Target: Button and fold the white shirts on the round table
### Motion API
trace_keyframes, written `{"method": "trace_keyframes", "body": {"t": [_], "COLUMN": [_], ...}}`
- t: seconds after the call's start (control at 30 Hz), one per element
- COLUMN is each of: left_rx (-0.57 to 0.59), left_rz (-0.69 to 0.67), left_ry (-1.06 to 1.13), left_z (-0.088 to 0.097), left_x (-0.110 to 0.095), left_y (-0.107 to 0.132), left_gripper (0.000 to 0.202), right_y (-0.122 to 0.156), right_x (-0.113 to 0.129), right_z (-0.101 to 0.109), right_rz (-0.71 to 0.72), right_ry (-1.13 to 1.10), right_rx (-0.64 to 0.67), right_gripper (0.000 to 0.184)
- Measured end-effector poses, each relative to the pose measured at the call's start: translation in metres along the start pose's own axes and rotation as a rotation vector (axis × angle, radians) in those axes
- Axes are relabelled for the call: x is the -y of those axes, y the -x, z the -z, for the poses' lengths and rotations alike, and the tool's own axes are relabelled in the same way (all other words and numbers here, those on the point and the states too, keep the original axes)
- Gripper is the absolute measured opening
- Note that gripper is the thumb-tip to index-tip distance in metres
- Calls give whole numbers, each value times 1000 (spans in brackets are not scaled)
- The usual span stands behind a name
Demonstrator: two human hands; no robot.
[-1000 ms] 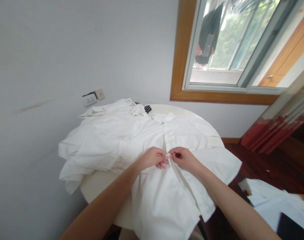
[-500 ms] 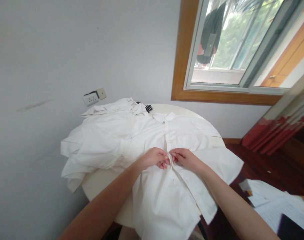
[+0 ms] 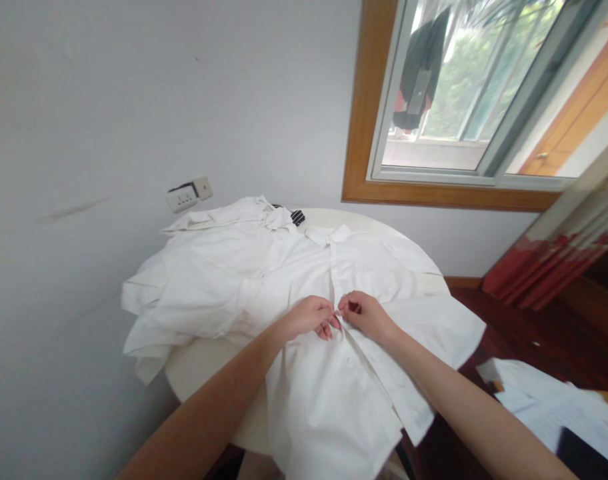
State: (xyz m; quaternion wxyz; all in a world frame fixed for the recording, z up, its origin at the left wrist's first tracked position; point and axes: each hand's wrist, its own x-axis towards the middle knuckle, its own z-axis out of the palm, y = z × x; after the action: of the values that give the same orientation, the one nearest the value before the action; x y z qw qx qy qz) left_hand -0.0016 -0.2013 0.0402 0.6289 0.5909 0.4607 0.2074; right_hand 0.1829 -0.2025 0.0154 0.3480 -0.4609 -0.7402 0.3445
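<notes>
One white short-sleeved button-front cotton shirt (image 3: 364,293), laid face up on a round cream-white table (image 3: 204,363), collar at the far side toward the wall, hem hanging over the near edge. Upper part of the front placket closed; lower part parted below the hands.

Two bare hands meet at the shirt's middle, on the placket line. Left hand (image 3: 311,316): fingers curled, fingertips pinched on the left placket edge. Right hand (image 3: 367,315): fingers curled, thumb and forefinger pinched on the right placket edge, fingertips touching those of the left hand. Whether a button sits between them is too small to tell.

One heap of further white garments (image 3: 194,283), crumpled, lying on the left half of the table, touching the shirt and drooping over the table's left edge.

One small black-and-white striped item (image 3: 297,217), at the far edge of the table, just beside the shirt collar, partly hidden by the heap.

One white wall socket plate (image 3: 185,196) on the pale grey wall, behind the heap.

One wood-framed sliding window (image 3: 364,120), upper right; dark clothing (image 3: 419,67) hanging outside the glass.

One red and cream curtain (image 3: 559,253), right edge.

Several white paper sheets (image 3: 549,407), lower right corner, well apart from the table.
</notes>
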Motion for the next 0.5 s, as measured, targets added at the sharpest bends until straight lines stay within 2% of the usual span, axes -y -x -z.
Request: {"method": "trace_keyframes", "body": {"t": [0.1, 0.2, 0.33, 0.5], "left_rx": [-11, -47, -103, -118], "left_rz": [1, -15, -68, -121], "left_ry": [61, -13, -149, -168], "left_z": [0, -1, -3, -1], "left_x": [4, 8, 12, 12], "left_y": [-4, -9, -12, -12], "left_gripper": [35, 46, 44, 40], "right_y": [2, 4, 7, 7], "right_x": [2, 8, 15, 14], "right_z": [-2, -5, -8, -6], "right_rz": [36, 37, 42, 50], "right_ry": [106, 199, 297, 264], "right_rx": [-29, -53, -78, -58], "right_gripper": [10, 8, 2, 4]}}
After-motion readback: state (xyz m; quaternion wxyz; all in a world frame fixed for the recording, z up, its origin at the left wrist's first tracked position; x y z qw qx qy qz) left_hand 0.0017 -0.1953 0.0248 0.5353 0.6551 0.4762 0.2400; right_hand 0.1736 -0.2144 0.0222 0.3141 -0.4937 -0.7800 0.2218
